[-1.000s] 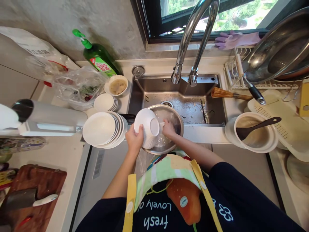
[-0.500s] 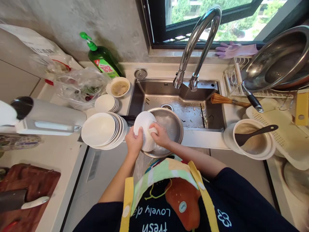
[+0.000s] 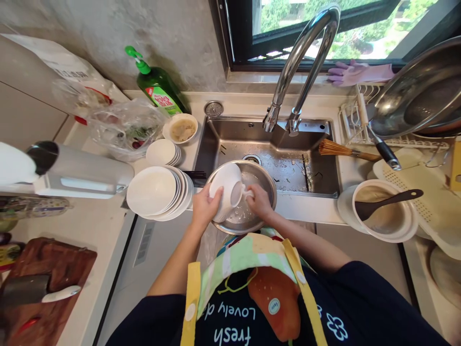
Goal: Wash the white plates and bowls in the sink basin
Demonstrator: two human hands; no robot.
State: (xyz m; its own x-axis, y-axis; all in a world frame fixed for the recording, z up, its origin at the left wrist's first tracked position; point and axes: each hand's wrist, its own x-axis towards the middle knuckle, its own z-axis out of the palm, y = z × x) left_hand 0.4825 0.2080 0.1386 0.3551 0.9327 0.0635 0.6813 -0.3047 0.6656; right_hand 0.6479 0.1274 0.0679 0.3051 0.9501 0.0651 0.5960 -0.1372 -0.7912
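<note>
My left hand (image 3: 208, 207) grips a white bowl (image 3: 224, 185) by its side, thumb on the outer wall. The bowl is tipped over, its round foot facing right. Pinched in my right hand (image 3: 260, 202) is a white cloth (image 3: 247, 192), close beside the bowl's foot. Both hands are above a steel basin (image 3: 269, 181) with soapy water, which rests on the sink's front edge. Left of the basin stand a stack of white plates (image 3: 151, 191) and a smaller stack of white bowls (image 3: 161, 152).
Behind the basin lies a steel sink (image 3: 230, 132) with food scraps, under a tall faucet (image 3: 288, 67). A bowl of food (image 3: 183, 129) and a green soap bottle (image 3: 162, 89) stand at back left. At right are a whisk brush (image 3: 342, 149) and a white pot (image 3: 347, 206) with a dark ladle.
The bowl has turned in my left hand, so its foot now faces right. My right hand has moved right with the cloth, off the bowl's wall to its foot. The view shifted slightly.
</note>
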